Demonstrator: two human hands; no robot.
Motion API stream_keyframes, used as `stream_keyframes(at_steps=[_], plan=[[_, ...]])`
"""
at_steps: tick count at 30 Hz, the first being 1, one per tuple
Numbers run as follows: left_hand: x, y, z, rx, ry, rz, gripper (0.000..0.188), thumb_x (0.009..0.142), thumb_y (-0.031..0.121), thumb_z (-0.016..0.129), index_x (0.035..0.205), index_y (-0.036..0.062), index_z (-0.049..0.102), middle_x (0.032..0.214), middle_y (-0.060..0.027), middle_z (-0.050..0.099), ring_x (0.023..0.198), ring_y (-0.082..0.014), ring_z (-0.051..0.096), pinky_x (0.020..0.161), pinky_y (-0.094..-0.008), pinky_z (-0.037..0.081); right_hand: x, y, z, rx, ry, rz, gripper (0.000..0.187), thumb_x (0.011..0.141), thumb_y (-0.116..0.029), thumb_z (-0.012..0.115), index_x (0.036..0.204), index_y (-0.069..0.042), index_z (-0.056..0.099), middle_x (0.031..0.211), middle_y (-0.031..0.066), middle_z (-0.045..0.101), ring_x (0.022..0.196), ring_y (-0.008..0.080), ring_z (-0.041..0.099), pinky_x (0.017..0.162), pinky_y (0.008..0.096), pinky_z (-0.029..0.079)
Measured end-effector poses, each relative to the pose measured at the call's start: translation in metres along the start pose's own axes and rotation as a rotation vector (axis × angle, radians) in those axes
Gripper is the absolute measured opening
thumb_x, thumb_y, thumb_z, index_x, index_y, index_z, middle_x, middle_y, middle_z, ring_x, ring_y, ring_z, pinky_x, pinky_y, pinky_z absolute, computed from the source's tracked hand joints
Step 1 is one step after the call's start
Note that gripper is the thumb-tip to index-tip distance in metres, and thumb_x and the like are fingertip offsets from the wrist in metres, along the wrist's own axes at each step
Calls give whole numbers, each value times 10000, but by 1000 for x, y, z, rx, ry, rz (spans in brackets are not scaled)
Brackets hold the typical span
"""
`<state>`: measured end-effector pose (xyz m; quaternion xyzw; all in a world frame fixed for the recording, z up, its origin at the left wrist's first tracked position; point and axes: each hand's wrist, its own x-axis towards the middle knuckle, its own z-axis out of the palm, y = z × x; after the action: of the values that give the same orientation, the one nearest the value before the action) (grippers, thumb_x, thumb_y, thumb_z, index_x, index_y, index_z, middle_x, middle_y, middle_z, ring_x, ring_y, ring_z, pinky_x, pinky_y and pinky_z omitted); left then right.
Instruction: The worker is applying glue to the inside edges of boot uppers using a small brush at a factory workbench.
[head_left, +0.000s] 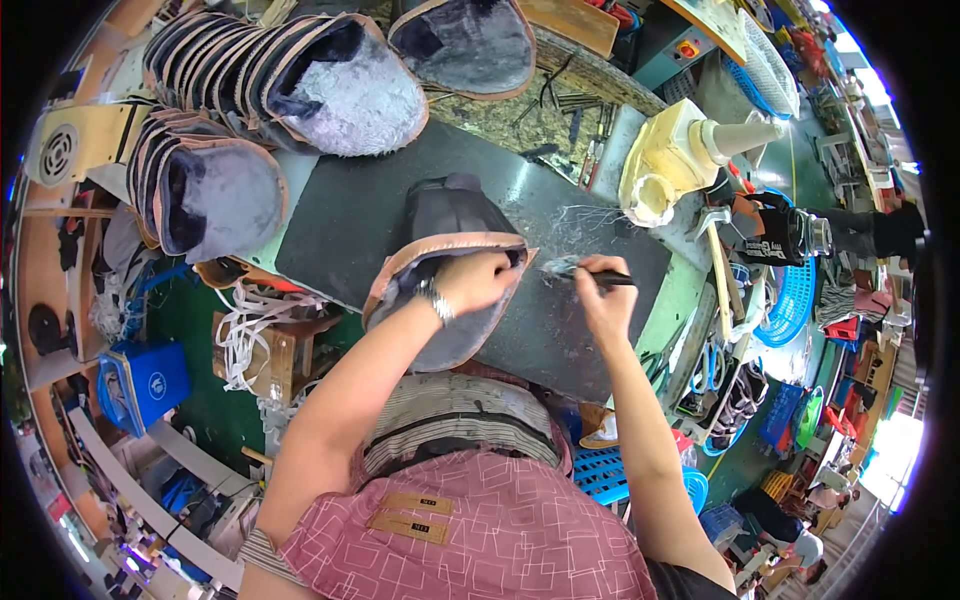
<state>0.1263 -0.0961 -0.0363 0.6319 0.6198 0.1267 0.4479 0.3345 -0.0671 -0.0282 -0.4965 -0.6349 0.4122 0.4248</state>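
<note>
A black leather shoe upper with a grey fur lining lies on the dark work board in front of me, its lined opening facing my body. My left hand is closed on the pale raw edge of the opening, with some fingertips hidden inside. To the right, my right hand grips a black-handled tool, whose kind I cannot make out. Its tip is close to a tuft of grey fluff on the board, just right of the upper. Loose pale threads lie behind the fluff.
Stacked fur-lined uppers stand at the back left, with a smaller stack nearer. Another upper lies at the back. A crusted cream-yellow container stands back right, beside a wooden-handled hammer. Hand tools lie behind the board.
</note>
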Motion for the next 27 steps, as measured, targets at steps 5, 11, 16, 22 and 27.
stream_keyframes(at_steps=[5,11,16,22,27], plan=[[-45,29,-1,462,356,698,251,696,132,544,937,69,570,947,-118,580,1086,-314,439,932,-435,339,-7,-32,-31,333,197,173,93,787,1,552,827,-44,482,880,87,566,760,126,514,625,249,460],[-7,-1,-105,808,158,75,311,714,47,523,1021,30,474,812,-139,584,755,-268,595,619,-395,481,-19,-69,-18,794,123,283,173,745,-196,552,832,-61,486,813,101,547,722,181,514,748,345,450],[-27,9,-98,975,674,329,495,730,70,487,1213,22,389,1031,-185,538,822,-262,577,684,-339,486,-31,-61,45,1110,-197,408,140,733,-167,533,780,-45,485,698,76,527,680,191,522,938,409,352],[-42,-18,-20,638,395,146,247,757,145,516,957,1,502,943,-138,501,850,-276,519,695,-340,470,-10,-1,94,834,-432,516,135,709,-164,508,674,-42,460,590,60,498,617,156,498,936,330,356],[-39,-33,-8,433,617,35,201,742,158,562,886,20,538,805,-149,494,769,-305,522,658,-369,468,-6,4,94,659,-565,497,165,680,-195,518,649,-43,461,542,62,486,509,138,449,926,285,362]])
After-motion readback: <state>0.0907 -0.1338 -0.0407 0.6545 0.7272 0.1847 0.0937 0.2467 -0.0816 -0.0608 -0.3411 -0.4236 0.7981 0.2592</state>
